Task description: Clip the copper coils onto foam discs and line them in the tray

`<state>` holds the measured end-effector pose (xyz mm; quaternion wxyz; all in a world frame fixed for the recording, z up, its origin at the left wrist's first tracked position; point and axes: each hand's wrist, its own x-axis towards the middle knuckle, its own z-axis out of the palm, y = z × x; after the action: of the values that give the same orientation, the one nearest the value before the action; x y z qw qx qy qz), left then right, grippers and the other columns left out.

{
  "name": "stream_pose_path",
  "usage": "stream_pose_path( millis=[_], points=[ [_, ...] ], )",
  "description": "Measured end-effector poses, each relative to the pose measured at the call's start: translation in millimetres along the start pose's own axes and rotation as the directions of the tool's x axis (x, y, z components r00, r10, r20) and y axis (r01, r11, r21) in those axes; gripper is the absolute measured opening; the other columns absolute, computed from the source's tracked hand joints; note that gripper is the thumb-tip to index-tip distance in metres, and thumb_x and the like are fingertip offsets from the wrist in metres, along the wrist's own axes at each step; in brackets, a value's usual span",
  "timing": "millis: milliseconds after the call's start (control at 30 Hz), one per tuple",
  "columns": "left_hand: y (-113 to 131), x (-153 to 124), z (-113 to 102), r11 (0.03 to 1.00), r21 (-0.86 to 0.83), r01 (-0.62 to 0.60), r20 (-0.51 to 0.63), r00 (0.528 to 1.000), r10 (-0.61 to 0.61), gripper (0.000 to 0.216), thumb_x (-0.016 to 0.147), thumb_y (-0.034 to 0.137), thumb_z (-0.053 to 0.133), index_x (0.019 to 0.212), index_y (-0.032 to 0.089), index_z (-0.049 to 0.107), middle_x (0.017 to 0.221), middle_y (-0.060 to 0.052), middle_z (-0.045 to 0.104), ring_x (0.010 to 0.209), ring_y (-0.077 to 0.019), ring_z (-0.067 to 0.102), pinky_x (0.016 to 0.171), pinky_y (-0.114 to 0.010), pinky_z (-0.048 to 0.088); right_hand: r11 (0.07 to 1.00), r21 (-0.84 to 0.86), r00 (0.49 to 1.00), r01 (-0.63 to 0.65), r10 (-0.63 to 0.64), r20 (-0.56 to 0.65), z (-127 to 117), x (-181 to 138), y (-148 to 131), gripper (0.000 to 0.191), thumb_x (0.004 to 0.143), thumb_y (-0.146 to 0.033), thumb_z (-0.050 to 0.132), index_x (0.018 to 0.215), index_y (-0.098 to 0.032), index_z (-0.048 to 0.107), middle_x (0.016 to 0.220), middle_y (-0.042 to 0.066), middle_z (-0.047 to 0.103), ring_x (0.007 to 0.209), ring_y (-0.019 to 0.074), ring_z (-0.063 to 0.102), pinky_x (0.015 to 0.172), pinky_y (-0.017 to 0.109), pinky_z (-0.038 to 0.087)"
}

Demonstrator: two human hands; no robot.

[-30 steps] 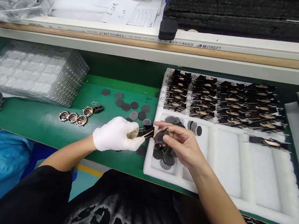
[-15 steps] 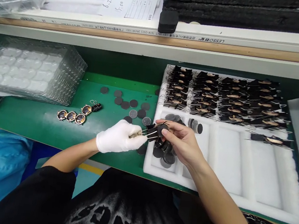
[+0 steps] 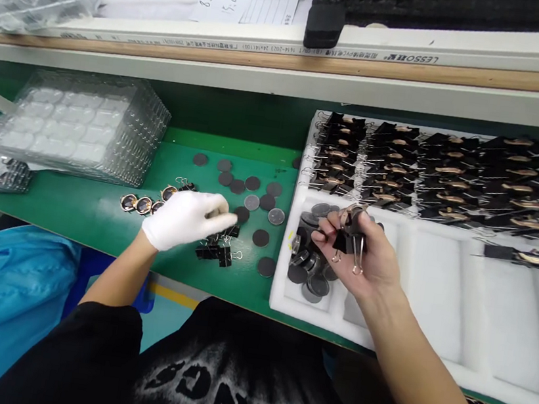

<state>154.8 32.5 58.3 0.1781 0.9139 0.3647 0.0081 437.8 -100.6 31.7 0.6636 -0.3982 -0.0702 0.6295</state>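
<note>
My right hand point(image 3: 372, 255), bare, is closed around a black binder clip point(image 3: 344, 241) above the white foam tray point(image 3: 281, 296). The clip's silver wire handles point down toward my wrist. A round gold-rimmed piece point(image 3: 347, 217) with a dark disc sits at the clip's jaws, under my thumb and fingers. My left hand point(image 3: 192, 218), in a white glove, hovers over loose black binder clips point(image 3: 218, 253) on the green table, thumb and forefinger apart. It partly hides a row of gold-rimmed round pieces point(image 3: 144, 205) with dark centres.
Dark round discs point(image 3: 251, 201) lie scattered on the green table point(image 3: 180, 164), and more point(image 3: 313, 267) fill a tray compartment. Rows of clipped pieces point(image 3: 395, 155) stand at the tray's back. Stacked clear plastic trays point(image 3: 75, 130) are at left. A shelf edge point(image 3: 275, 83) crosses above.
My left hand has left the binder clip and moved left over the loose clips. My right hand has moved right and tilted up, still holding the clip. The view has shifted slightly.
</note>
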Motion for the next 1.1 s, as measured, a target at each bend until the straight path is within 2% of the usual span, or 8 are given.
stream_pose_path(
  millis=[133, 267, 367, 467, 600, 700, 867, 1100],
  points=[
    [-4, -4, 16, 0.899, 0.333, -0.286, 0.194, 0.953, 0.232, 0.034, 0.096, 0.052, 0.063, 0.097, 0.019, 0.071, 0.085, -0.005, 0.07, 0.071, -0.0194, 0.065, 0.061, -0.032, 0.034, 0.991, -0.11, 0.996, -0.075, 0.068, -0.059, 4, -2, 6, 0.035, 0.067, -0.045, 0.095, 0.082, -0.022, 0.074, 0.083, -0.001, 0.065, 0.075, 0.0133, 0.063, 0.065, 0.024, 0.063],
    [-3, 3, 24, 0.847, 0.492, -0.2, 0.037, 0.977, 0.209, 0.043, 0.107, 0.036, 0.043, 0.08, 0.017, 0.069, 0.072, -0.008, 0.065, 0.071, -0.0225, 0.063, 0.064, -0.036, 0.032, 0.95, -0.31, 0.998, -0.042, 0.057, 0.041, 3, -6, 14, 0.034, 0.077, -0.051, 0.087, 0.09, -0.022, 0.076, 0.083, 0.002, 0.068, 0.069, 0.0152, 0.065, 0.062, 0.026, 0.061],
    [9, 8, 22, 0.942, 0.335, -0.023, -0.234, 0.966, 0.107, 0.041, 0.106, 0.04, 0.047, 0.085, 0.018, 0.074, 0.077, -0.008, 0.07, 0.074, -0.0213, 0.064, 0.067, -0.035, 0.037, 0.853, -0.497, 0.971, 0.159, -0.042, 0.237, 0, -10, 14, 0.027, 0.089, -0.05, 0.076, 0.092, -0.023, 0.078, 0.104, 0.007, 0.069, 0.078, 0.0181, 0.068, 0.061, 0.028, 0.059],
    [37, 9, 23, 0.992, -0.129, 0.001, -0.388, 0.92, -0.051, 0.037, 0.104, 0.039, 0.05, 0.086, 0.018, 0.075, 0.079, -0.004, 0.072, 0.073, -0.0154, 0.065, 0.071, -0.029, 0.044, 0.681, -0.632, 0.887, 0.371, -0.059, 0.458, 0, -12, 13, 0.023, 0.097, -0.044, 0.069, 0.099, -0.025, 0.08, 0.13, 0.012, 0.066, 0.123, 0.0294, 0.063, 0.086, 0.036, 0.06],
    [69, 13, 28, 0.877, -0.479, -0.049, -0.267, 0.959, -0.092, 0.036, 0.104, 0.036, 0.045, 0.089, 0.019, 0.073, 0.075, 0.0, 0.072, 0.068, -0.012, 0.064, 0.069, -0.025, 0.047, 0.62, -0.65, 0.833, 0.44, -0.01, 0.554, -1, -11, 15, 0.024, 0.099, -0.043, 0.066, 0.105, -0.025, 0.082, 0.123, 0.013, 0.072, 0.14, 0.0312, 0.052, 0.108, 0.044, 0.05],
    [70, 15, 26, 0.931, -0.354, -0.09, -0.175, 0.984, 0.029, 0.039, 0.104, 0.036, 0.039, 0.094, 0.019, 0.072, 0.087, -0.002, 0.075, 0.074, -0.0148, 0.067, 0.07, -0.028, 0.046, 0.646, -0.653, 0.87, 0.395, -0.034, 0.492, -4, -10, 18, 0.026, 0.096, -0.046, 0.069, 0.101, -0.024, 0.082, 0.114, 0.011, 0.075, 0.122, 0.0289, 0.064, 0.101, 0.041, 0.054],
    [66, 12, 15, 0.998, -0.016, -0.06, -0.064, 0.996, 0.059, 0.049, 0.075, 0.068, 0.068, 0.083, 0.019, 0.066, 0.079, -0.002, 0.071, 0.065, -0.018, 0.062, 0.061, -0.03, 0.035, 0.679, -0.642, 0.895, 0.355, -0.049, 0.443, -7, -10, 19, 0.023, 0.094, -0.044, 0.072, 0.099, -0.024, 0.082, 0.107, 0.009, 0.075, 0.112, 0.0262, 0.069, 0.093, 0.036, 0.055],
    [69, 11, 17, 0.993, -0.121, -0.011, -0.046, 0.999, 0.006, 0.047, 0.084, 0.059, 0.064, 0.063, 0.019, 0.049, 0.055, 0.004, 0.053, 0.052, -0.0105, 0.046, 0.055, -0.027, 0.028, 0.627, -0.671, 0.875, 0.396, -0.035, 0.483, -4, -11, 10, 0.027, 0.098, -0.046, 0.066, 0.1, -0.022, 0.079, 0.118, 0.01, 0.072, 0.112, 0.0259, 0.067, 0.092, 0.036, 0.055]
  ],
)
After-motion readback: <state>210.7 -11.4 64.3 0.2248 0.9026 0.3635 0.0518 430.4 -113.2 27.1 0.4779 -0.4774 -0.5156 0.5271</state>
